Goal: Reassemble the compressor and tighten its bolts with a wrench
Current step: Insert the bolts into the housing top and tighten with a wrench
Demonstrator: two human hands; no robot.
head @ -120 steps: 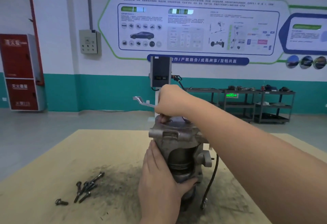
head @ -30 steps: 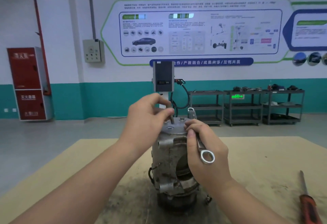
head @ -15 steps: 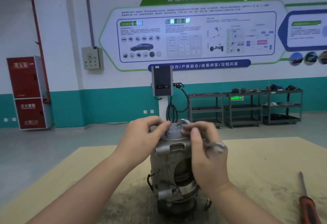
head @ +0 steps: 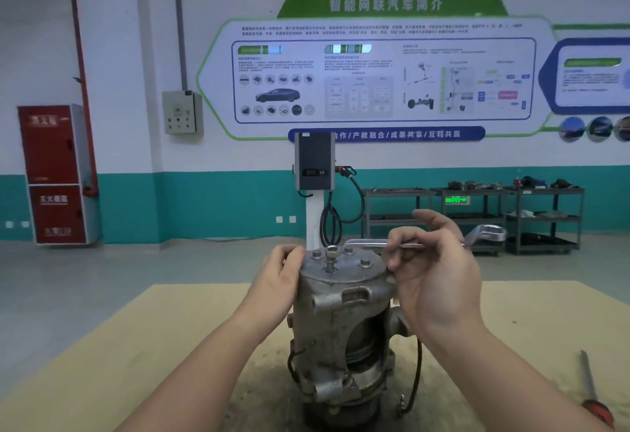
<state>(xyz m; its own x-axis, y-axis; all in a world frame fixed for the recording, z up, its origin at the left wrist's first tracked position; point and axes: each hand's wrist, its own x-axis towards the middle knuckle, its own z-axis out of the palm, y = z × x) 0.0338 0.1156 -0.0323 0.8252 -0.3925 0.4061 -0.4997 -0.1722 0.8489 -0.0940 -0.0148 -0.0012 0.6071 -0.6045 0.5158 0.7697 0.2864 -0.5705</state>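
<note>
The right hand (head: 433, 274) has swung the wrench (head: 422, 244) level, its fingers pinching the shank, toward the raised bolt (head: 332, 254) at twelve o'clock; the left hand (head: 281, 274) now curls against the compressor (head: 344, 329) cover, so tightening can begin.

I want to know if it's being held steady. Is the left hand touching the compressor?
Touching. In the head view the left hand presses against the upper left side of the compressor, its fingers lying on the edge of the top plate with no gap showing.
</note>
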